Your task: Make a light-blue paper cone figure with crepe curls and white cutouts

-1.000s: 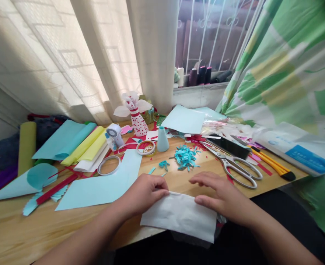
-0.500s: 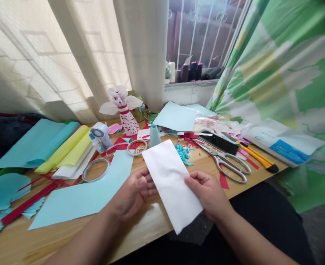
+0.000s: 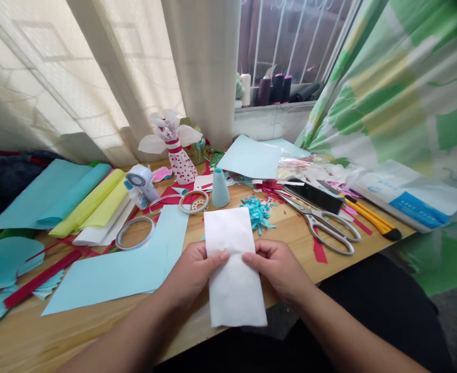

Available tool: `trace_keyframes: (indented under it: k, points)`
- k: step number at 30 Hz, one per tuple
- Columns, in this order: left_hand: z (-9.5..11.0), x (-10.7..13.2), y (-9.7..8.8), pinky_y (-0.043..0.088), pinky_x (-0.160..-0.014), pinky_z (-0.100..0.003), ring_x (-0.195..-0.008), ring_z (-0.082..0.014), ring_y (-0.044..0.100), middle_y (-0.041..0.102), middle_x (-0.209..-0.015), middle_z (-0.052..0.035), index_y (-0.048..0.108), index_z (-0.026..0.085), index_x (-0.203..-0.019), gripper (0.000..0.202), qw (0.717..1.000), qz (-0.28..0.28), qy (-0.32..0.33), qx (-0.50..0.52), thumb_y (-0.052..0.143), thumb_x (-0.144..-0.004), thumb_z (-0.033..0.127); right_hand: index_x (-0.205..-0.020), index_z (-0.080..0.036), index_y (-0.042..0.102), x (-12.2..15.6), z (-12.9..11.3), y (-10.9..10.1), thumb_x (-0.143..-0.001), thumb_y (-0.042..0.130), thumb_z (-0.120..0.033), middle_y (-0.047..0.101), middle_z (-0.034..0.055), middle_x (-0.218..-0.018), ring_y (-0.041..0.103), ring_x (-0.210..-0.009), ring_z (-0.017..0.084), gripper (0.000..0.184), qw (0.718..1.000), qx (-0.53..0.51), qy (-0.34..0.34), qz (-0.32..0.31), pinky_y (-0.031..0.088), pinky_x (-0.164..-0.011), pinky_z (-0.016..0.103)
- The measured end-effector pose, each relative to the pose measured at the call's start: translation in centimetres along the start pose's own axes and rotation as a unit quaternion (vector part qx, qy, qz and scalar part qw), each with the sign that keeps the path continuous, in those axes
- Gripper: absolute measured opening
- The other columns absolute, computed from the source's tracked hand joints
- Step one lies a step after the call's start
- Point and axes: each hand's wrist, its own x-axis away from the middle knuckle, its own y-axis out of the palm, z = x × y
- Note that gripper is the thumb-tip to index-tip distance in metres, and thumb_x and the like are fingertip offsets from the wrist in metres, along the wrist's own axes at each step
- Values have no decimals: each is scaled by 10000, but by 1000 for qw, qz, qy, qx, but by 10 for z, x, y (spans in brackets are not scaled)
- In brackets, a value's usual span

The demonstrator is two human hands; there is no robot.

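A white folded paper sheet (image 3: 234,269) stands lengthwise in front of me, over the table's near edge. My left hand (image 3: 191,272) grips its left side, with the thumb on top. My right hand (image 3: 275,269) grips its right side, and the thumb also lies on the front. A pale blue card sheet (image 3: 123,269) lies just left of my left hand. A heap of shredded blue paper (image 3: 257,213) sits just beyond the white sheet's top edge.
Large steel scissors (image 3: 322,223) and a yellow-handled craft knife (image 3: 372,223) lie to the right. Tape rolls (image 3: 135,233), a pale blue paper cone (image 3: 219,189), a red-dotted paper figure (image 3: 177,155) and stacked coloured papers (image 3: 96,202) crowd the wooden table (image 3: 290,243). Curtains and a barred window stand behind.
The white paper lay flat and crosswise under my hands, then rose and tilted. It now stands lengthwise, held between both hands. The view has shifted slightly.
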Motion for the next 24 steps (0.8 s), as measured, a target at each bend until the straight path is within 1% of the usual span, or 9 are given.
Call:
trace_keyframes:
  k: [6,9,10,11,13,14,16,18,24]
  points:
    - [0,-2,2,486,-633,-274,-643,-162,631,721,-816,-100,660,109,-896,254,999,44,-19,-18,684,-760,322,-702,-149,629,2,10,9,-696,694,-446,664,9,-637,590,-561,145,304,1000,10,8,11,461,-551,270]
    - [4,-2,3,489,-623,-272,-642,-165,634,717,-790,-84,655,118,-870,242,997,52,-47,-43,686,-755,329,-855,-158,663,6,3,-12,-780,601,-442,677,26,-678,614,-596,166,300,990,118,-52,59,495,-597,297]
    - [5,-2,2,486,-609,-265,-635,-165,633,714,-770,-76,653,120,-853,234,996,53,-58,-52,690,-750,327,-930,-167,664,7,-2,-27,-814,555,-428,690,37,-727,630,-637,176,306,969,201,-98,107,507,-639,310]
    - [6,-2,1,480,-588,-254,-620,-161,630,709,-743,-67,652,121,-832,226,994,53,-69,-60,696,-744,324,-970,-171,659,8,-7,-47,-835,525,-413,702,52,-777,647,-700,191,308,928,300,-145,169,509,-702,324]
    - [7,-2,-1,462,-549,-234,-580,-149,618,695,-692,-50,645,121,-787,216,993,47,-84,-66,712,-728,318,-964,-167,666,11,-19,-91,-853,477,-354,697,100,-971,640,-901,234,288,779,524,-202,279,481,-824,350]
    - [7,-2,-2,458,-539,-231,-568,-147,615,690,-678,-46,642,121,-772,216,994,44,-83,-61,714,-725,319,-1003,-166,656,13,-24,-113,-867,430,-319,680,113,-1042,622,-969,253,305,701,627,-174,292,465,-859,374]
    - [5,-1,-3,465,-543,-239,-574,-155,622,692,-680,-52,638,121,-764,217,996,42,-66,-36,708,-731,324,-1032,-116,658,14,-30,-148,-802,492,-274,679,166,-1024,619,-956,319,325,669,675,-136,278,463,-835,437]
    - [4,0,-3,485,-569,-263,-601,-173,637,704,-711,-69,647,121,-797,209,998,42,-45,-6,698,-742,316,-1063,-130,657,14,-30,-169,-746,531,-234,692,162,-984,636,-899,329,357,659,699,-106,258,480,-770,432]
    - [8,3,4,520,-618,-309,-633,-200,662,725,-772,-90,678,125,-902,234,994,89,7,66,720,-713,256,-1111,-178,641,11,-26,-177,-699,576,-259,702,123,-940,649,-817,301,425,666,696,-70,260,493,-701,393]
